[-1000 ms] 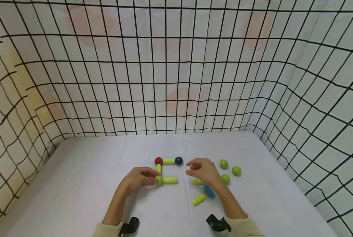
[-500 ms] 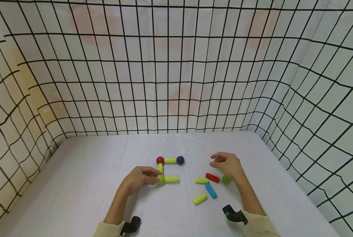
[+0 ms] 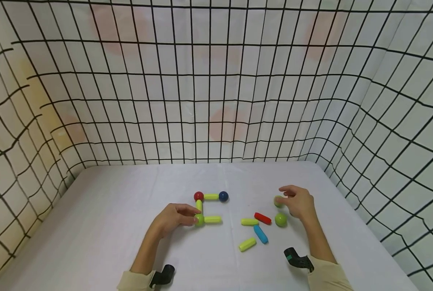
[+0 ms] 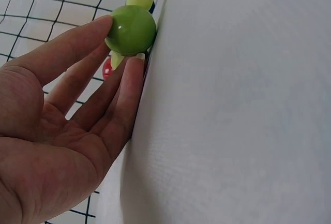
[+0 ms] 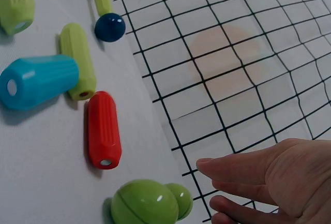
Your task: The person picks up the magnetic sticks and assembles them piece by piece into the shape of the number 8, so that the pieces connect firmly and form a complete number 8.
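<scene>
My left hand point(image 3: 173, 220) pinches a green ball point(image 4: 132, 30) between thumb and fingertips. A yellow-green rod point(image 3: 213, 219) sticks out rightward from that ball. Another rod point(image 3: 199, 205) links it to a red ball point(image 3: 199, 196), and a third rod point(image 3: 211, 197) runs from there to a dark blue ball point(image 3: 223, 196). This open-sided frame lies on the table. On the right, my right hand point(image 3: 301, 203) hovers with loosely bent fingers beside a partly covered green ball point(image 3: 277, 201). It holds nothing in the right wrist view. A nearer green ball point(image 3: 280, 219) lies below it.
Between the hands lie a red rod point(image 3: 263, 218), a blue rod point(image 3: 261, 234) and two loose yellow-green rods, one upper point(image 3: 249, 222) and one lower point(image 3: 247, 244). Black netting point(image 3: 216, 101) over white sheets encloses the white-covered table point(image 3: 93, 226) at the back and sides.
My right hand has moved right, from near the dark blue ball to the green balls, uncovering the red rod. The left hand keeps its hold on the frame's green ball.
</scene>
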The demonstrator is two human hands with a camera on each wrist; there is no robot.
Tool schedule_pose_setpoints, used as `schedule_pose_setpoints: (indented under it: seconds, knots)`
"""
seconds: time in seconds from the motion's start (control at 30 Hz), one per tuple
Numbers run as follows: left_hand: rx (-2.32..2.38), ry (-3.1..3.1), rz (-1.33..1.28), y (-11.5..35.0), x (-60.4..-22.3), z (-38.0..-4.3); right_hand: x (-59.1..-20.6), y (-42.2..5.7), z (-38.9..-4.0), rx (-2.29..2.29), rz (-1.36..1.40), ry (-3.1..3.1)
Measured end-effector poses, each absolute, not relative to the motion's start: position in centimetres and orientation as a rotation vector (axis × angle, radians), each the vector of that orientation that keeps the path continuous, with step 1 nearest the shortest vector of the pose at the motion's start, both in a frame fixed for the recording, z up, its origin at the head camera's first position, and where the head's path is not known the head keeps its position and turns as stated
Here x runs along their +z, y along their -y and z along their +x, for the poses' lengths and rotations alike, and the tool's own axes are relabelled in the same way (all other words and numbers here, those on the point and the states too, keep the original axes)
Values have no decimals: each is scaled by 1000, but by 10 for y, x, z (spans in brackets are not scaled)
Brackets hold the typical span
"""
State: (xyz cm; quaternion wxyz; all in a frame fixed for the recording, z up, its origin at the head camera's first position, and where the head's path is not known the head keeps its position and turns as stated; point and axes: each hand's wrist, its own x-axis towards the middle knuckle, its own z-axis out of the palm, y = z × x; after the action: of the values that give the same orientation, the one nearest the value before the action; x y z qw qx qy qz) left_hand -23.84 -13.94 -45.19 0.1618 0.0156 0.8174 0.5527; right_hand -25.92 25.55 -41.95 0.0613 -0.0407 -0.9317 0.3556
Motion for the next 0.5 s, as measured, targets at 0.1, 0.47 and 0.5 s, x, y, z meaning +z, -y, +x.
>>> schedule_pose_setpoints:
  seconds: [0.1,0.47,0.5]
  knots:
    - [1578,-2333,42,139,-452,-239,-423,-258,-261,1067,-132,2812]
    - [1572,-2343,50,139,-451,-238,-437,-261,-267,1110,-214,2859]
    - [1573,-2342,50,139,-452,-238,-438,-261,-267,1119,-220,2865]
